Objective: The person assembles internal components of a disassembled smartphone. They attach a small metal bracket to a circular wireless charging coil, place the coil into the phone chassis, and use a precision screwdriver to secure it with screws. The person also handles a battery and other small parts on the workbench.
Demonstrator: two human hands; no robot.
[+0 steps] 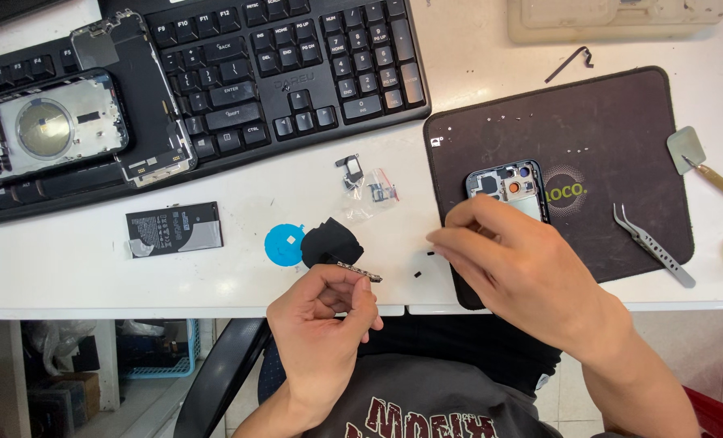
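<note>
While my left hand (325, 312) pinches a thin metal strip part (360, 272) at the desk edge, my right hand (511, 259) hovers, fingers together and empty, over the gutted phone frame (507, 185) on the black mat (621, 130). Battery (173, 229) is already out, reassembly not started, I'd guess.

Your white counter (69, 276) carried a black keyboard (296, 57) at upper left, a dark mat (621, 122) at right, and a battery (174, 229) at lower left.
</note>
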